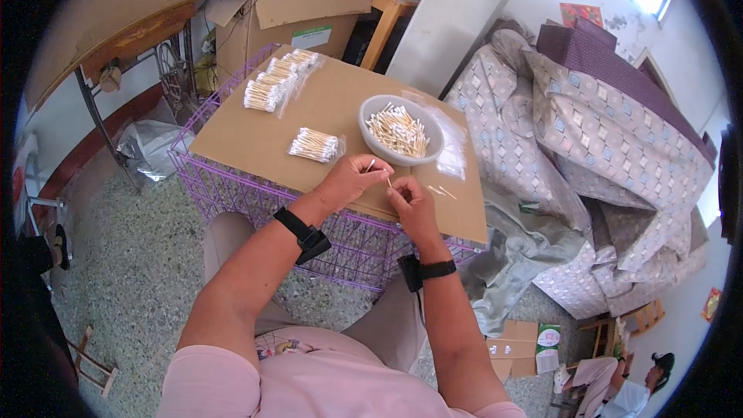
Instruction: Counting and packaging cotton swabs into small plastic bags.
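Over the near edge of a cardboard sheet (pixel 251 135), my left hand (pixel 350 176) is closed on a cotton swab (pixel 371 164) that pokes up between its fingers. My right hand (pixel 412 200) meets it, thumb and forefinger pinched around another cotton swab (pixel 389 183), mostly hidden by the fingers. Just beyond the hands, a pale round bowl (pixel 401 159) is heaped with loose cotton swabs (pixel 398 130). To its left lies a bagged bundle of swabs (pixel 313 145). Several more packs (pixel 271 83) are lined up at the far left. A few loose swabs (pixel 442 191) lie right of my right hand.
Flat clear plastic bags (pixel 451 151) lie right of the bowl. The cardboard rests on a purple wire cage (pixel 232 201). Covered furniture (pixel 619 131) stands at right, a cardboard box (pixel 267 35) behind. Another person (pixel 619 387) sits at the lower right.
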Action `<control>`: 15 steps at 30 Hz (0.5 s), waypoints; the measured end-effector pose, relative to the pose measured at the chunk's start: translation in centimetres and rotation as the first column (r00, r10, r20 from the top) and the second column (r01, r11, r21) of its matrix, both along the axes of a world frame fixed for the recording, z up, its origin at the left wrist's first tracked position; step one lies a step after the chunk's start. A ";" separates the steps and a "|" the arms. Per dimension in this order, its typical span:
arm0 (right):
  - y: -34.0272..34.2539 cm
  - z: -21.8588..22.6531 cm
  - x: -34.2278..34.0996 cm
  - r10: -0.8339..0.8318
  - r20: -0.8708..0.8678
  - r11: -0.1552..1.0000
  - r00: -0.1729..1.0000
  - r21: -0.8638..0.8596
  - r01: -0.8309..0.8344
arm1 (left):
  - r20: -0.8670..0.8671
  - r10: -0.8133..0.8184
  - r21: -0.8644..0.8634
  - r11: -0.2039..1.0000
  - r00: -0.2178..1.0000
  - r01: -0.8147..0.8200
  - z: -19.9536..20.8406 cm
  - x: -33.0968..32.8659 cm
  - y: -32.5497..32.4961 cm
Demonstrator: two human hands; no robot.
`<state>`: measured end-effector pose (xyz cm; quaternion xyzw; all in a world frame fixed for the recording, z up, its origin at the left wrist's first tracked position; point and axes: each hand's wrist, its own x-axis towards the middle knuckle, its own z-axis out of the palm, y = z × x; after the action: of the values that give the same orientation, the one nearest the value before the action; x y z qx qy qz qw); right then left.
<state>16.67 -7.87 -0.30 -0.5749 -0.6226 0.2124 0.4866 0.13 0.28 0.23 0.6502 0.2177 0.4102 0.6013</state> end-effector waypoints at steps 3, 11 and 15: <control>0.1 0.0 0.0 -0.005 0.006 1.000 1.000 0.015 0.005 | -0.002 -0.008 -0.009 1.000 1.000 0.008 -0.1 0.0 0.0; 0.0 -0.1 0.1 -0.061 -0.055 0.997 0.997 0.034 0.062 | -0.052 0.035 -0.050 0.998 0.998 -0.038 0.2 0.1 -0.3; -0.1 -0.2 0.4 -0.123 -0.179 0.992 0.976 0.002 0.125 | -0.091 0.067 0.050 0.997 0.994 -0.063 -0.3 0.4 0.0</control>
<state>17.06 -7.92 -0.47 -0.5879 -0.5409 0.2281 0.5566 0.54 0.30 -0.07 0.6752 0.2566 0.4040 0.5613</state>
